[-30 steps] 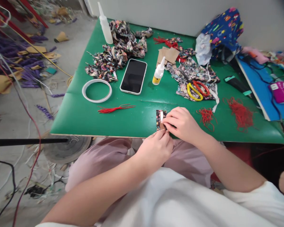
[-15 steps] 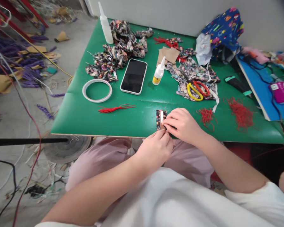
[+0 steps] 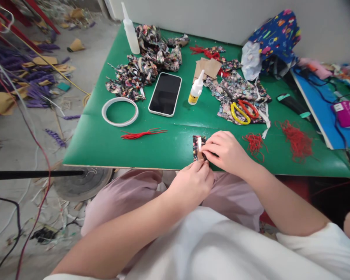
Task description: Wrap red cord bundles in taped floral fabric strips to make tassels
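A small dark floral fabric piece (image 3: 195, 147) with a white strip and a brown bit on it lies at the table's front edge. My left hand (image 3: 192, 179) pinches its near end between thumb and fingers. From the right, my right hand (image 3: 226, 151) has its fingertips pressed together on the piece's right side, by the brown bit, which they partly cover. Left of the piece lies a bundle of red cords (image 3: 142, 134). Behind it stands a small glue bottle with a yellow label (image 3: 194, 95).
The green table (image 3: 90, 144) also bears a tape roll (image 3: 104, 112), a phone (image 3: 165, 95), a tall bottle (image 3: 131, 37), crumpled floral fabric (image 3: 146, 66), scissors (image 3: 240, 112) on cloth, red thread piles (image 3: 297, 140) and a blue board (image 3: 321, 105).
My right hand's fingers have shifted very slightly on the fabric piece. My left hand stays almost where it was, at the near end.
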A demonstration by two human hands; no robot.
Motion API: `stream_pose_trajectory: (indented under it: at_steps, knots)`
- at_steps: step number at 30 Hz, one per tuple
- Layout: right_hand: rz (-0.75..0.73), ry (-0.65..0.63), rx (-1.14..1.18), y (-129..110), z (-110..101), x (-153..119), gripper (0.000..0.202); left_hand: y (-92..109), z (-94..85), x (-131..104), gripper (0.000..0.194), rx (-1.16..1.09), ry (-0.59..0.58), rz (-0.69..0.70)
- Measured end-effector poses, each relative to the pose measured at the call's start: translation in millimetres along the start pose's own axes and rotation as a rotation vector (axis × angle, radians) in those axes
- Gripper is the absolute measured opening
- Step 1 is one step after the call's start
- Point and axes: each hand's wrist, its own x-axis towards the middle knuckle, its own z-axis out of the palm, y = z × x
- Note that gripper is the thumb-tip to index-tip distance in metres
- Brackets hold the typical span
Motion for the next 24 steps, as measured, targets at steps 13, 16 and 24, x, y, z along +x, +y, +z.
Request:
stream_pose_trajectory:
  at_steps: [13, 16, 24]
  knots:
    - [0.017, 0.018, 0.019, -2.2, 3.0, 0.7, 0.018, 0.1, -2.4, 1.7, 0.018, -0.008, -0.009, -0.012]
    - [0.020, 0.013, 0.039, -1.5, 2.6, 1.0, 0.016, 0.0, -1.9, 1.0, 0.018, 0.003, -0.018, -0.004]
    - [0.169, 0.094, 0.111, 5.2, 5.9, -0.6, 0.013, -1.3, -1.7, 0.5, 0.021, 0.031, -0.020, 0.039]
